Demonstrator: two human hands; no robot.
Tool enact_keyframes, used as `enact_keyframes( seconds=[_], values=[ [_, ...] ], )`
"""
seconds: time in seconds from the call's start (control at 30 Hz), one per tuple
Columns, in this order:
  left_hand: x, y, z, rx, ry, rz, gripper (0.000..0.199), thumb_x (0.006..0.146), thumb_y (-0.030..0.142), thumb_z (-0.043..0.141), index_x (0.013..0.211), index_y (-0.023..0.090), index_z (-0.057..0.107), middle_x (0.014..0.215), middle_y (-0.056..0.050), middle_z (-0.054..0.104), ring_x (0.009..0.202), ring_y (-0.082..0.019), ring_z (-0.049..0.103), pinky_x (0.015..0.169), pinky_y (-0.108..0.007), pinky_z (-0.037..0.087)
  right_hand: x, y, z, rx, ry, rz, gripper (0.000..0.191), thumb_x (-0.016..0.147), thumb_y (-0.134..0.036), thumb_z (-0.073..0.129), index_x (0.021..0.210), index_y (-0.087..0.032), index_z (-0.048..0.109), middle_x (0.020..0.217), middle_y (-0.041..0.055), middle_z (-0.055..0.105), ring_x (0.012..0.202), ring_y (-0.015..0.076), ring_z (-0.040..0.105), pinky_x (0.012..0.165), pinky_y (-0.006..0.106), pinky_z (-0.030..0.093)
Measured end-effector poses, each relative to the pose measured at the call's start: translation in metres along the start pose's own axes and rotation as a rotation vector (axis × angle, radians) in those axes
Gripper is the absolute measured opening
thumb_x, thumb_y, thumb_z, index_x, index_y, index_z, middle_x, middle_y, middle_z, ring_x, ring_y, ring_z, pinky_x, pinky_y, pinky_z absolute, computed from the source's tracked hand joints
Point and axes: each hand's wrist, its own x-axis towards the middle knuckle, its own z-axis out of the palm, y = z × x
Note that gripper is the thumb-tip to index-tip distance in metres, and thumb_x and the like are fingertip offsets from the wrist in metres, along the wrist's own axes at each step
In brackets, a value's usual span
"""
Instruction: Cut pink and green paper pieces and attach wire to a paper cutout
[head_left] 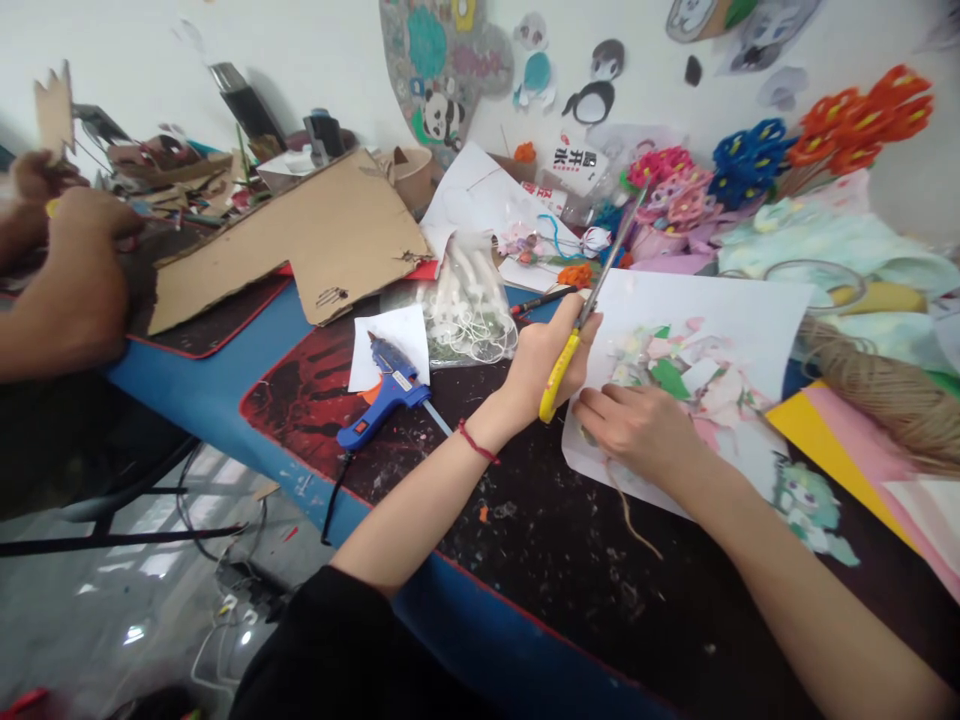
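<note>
- The person's left arm is extending from the lower left, a thin red cord bracelet circling its wrist, with the left hand angling upward above the left edge of a white paper sheet.
- That hand is closing around a pair of yellow-handled metal scissors, the blades pointing up and away from the person.
- The right forearm is slanting in from the lower right; the right hand is lying palm-down near the sheet's left edge, its fingers curling just beside the left hand.
- Whether those fingers are pinching anything, one cannot tell; a thin brown twine strand is trailing from beneath them onto a dark, paint-flecked mat.
- Pale pink and green scraps are lying on the sheet beyond the right hand.
- A blue glue gun is resting left of the left forearm, its tip over a white paper square; its small label is too tiny to read.
- Near the wall, a white card is showing large black Chinese characters, tilted and hard to make out.
- At far left, another person's arm is reaching over the table.
</note>
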Motion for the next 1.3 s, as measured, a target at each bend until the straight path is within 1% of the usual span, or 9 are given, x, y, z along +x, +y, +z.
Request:
enact_keyframes(
  seconds=[0.13, 0.27, 0.43, 0.63, 0.8, 0.97, 1.07, 1.2, 1.3],
  values=[
    [-0.0008, -0.001, 0.0003, 0.047, -0.018, 0.02, 0.015, 0.099, 0.03, 0.035, 0.092, 0.02, 0.044, 0.06, 0.004, 0.05, 0.048, -0.011, 0.05, 0.048, -0.023, 0.032, -0.0009, -0.0008, 0.0012, -0.011, 0.018, -0.013, 0.023, 0.081, 0.0, 0.052, 0.066, -0.014, 0.062, 0.061, 0.0018, 0.059, 0.056, 0.0141, 0.043, 0.053, 0.031, 0.02],
    [-0.0003, -0.0012, -0.0002, 0.088, -0.045, 0.054, 0.016, 0.099, 0.03, 0.034, 0.093, 0.021, 0.046, 0.062, 0.003, 0.051, 0.046, -0.012, 0.049, 0.046, -0.026, 0.03, -0.0011, -0.0021, 0.0009, -0.032, 0.033, -0.019, 0.023, 0.082, -0.001, 0.053, 0.066, -0.015, 0.062, 0.059, 0.0011, 0.057, 0.056, 0.0146, 0.042, 0.053, 0.031, 0.02],
    [0.0004, -0.0006, -0.0015, 0.098, -0.089, 0.035, 0.021, 0.099, 0.033, 0.031, 0.095, 0.021, 0.048, 0.062, 0.001, 0.052, 0.047, -0.014, 0.05, 0.045, -0.028, 0.028, -0.0011, -0.0033, 0.0005, -0.036, 0.039, -0.024, 0.022, 0.084, -0.005, 0.055, 0.066, -0.015, 0.063, 0.061, 0.0019, 0.058, 0.058, 0.0153, 0.043, 0.054, 0.032, 0.021],
    [0.001, -0.0007, -0.0017, 0.103, -0.115, 0.044, 0.029, 0.099, 0.038, 0.03, 0.081, 0.023, 0.047, 0.061, -0.001, 0.05, 0.048, -0.015, 0.05, 0.047, -0.029, 0.028, -0.0035, -0.0036, 0.0015, -0.042, 0.028, -0.033, 0.021, 0.08, -0.002, 0.058, 0.064, -0.015, 0.06, 0.059, 0.0011, 0.055, 0.057, 0.0153, 0.042, 0.054, 0.032, 0.022],
    [0.0017, 0.0009, -0.0021, 0.113, -0.123, 0.076, 0.026, 0.098, 0.033, 0.032, 0.078, 0.024, 0.046, 0.058, -0.001, 0.049, 0.044, -0.016, 0.047, 0.045, -0.031, 0.026, -0.0039, -0.0034, 0.0005, -0.047, 0.013, -0.035, 0.021, 0.082, -0.003, 0.056, 0.066, -0.015, 0.061, 0.06, 0.0011, 0.056, 0.058, 0.0149, 0.042, 0.055, 0.032, 0.022],
    [0.0023, 0.0006, 0.0005, 0.103, -0.105, 0.113, 0.024, 0.098, 0.035, 0.034, 0.081, 0.023, 0.047, 0.06, -0.001, 0.052, 0.045, -0.016, 0.048, 0.044, -0.031, 0.025, -0.0028, -0.0035, -0.0009, -0.038, 0.029, -0.028, 0.024, 0.081, 0.0, 0.053, 0.064, -0.015, 0.06, 0.058, 0.0006, 0.054, 0.057, 0.0145, 0.04, 0.055, 0.032, 0.021],
    [0.0029, -0.0022, 0.0007, 0.075, -0.087, 0.121, 0.022, 0.098, 0.034, 0.036, 0.083, 0.023, 0.047, 0.065, -0.001, 0.055, 0.046, -0.015, 0.049, 0.044, -0.03, 0.026, -0.002, -0.0034, -0.0022, -0.036, 0.03, -0.026, 0.025, 0.082, 0.0, 0.053, 0.064, -0.015, 0.06, 0.057, 0.0007, 0.053, 0.057, 0.0144, 0.039, 0.055, 0.032, 0.02],
    [0.0033, -0.0041, -0.0036, -0.057, 0.06, -0.013, 0.019, 0.099, 0.032, 0.035, 0.086, 0.022, 0.045, 0.064, 0.001, 0.054, 0.05, -0.012, 0.051, 0.048, -0.026, 0.032, -0.0005, -0.0033, -0.0046, -0.037, -0.003, -0.029, 0.026, 0.083, 0.0, 0.052, 0.063, -0.016, 0.058, 0.06, 0.001, 0.055, 0.057, 0.0143, 0.04, 0.055, 0.032, 0.02],
    [0.0024, -0.0025, -0.0045, -0.089, 0.087, -0.067, 0.02, 0.1, 0.033, 0.034, 0.088, 0.021, 0.044, 0.059, 0.004, 0.052, 0.051, -0.011, 0.053, 0.051, -0.023, 0.035, 0.0, -0.0036, -0.0049, -0.036, 0.013, -0.026, 0.026, 0.083, -0.001, 0.052, 0.062, -0.016, 0.057, 0.061, 0.0012, 0.056, 0.057, 0.0141, 0.04, 0.055, 0.031, 0.02]
  ],
)
